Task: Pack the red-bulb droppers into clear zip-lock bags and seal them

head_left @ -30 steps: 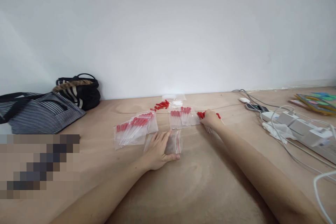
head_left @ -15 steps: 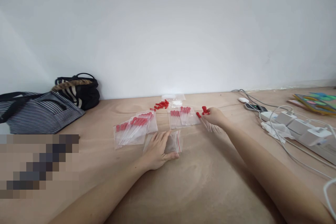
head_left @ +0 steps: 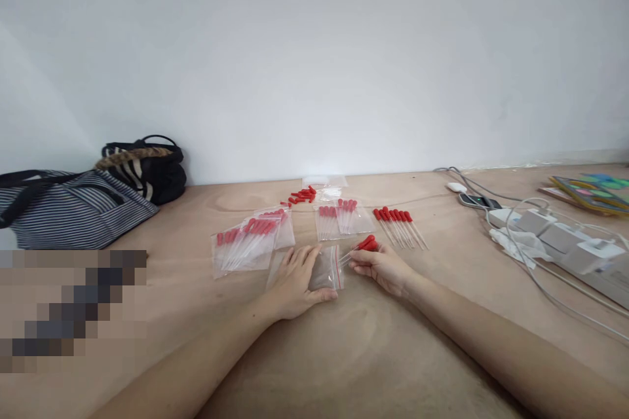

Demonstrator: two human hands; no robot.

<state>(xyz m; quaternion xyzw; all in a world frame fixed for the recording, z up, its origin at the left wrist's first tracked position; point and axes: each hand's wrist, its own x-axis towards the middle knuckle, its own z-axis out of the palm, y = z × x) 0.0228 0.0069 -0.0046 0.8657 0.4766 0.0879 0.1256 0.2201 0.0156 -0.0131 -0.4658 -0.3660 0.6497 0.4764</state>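
Flat on a clear zip bag (head_left: 324, 270) with a red seal line lies my left hand (head_left: 299, 281), fingers stretched out, thumb apart. My right hand (head_left: 386, 268) is closed on a few red-bulbed glass droppers (head_left: 366, 245), whose thin tips point left at the bag's open-end side; whether they are inside it I cannot tell. Just beyond that hand, a row of several loose droppers (head_left: 398, 226) lies on the table. Filled bags of droppers (head_left: 248, 242) overlap to the left of my left hand, and more filled bags (head_left: 339, 217) lie behind it.
Loose red rubber bulbs (head_left: 302, 195) and glass tubes (head_left: 328, 193) lie near the wall. Striped bag (head_left: 83, 209) and black bag (head_left: 162, 173) stand at far left. On the right are a power strip with white chargers (head_left: 565, 232), cables, a black device (head_left: 479, 201) and colourful flat items (head_left: 592, 190).
My right hand has come from the row of loose droppers toward me and left, bringing a few droppers to the zip bag's sealing edge. My left hand stays on the bag.
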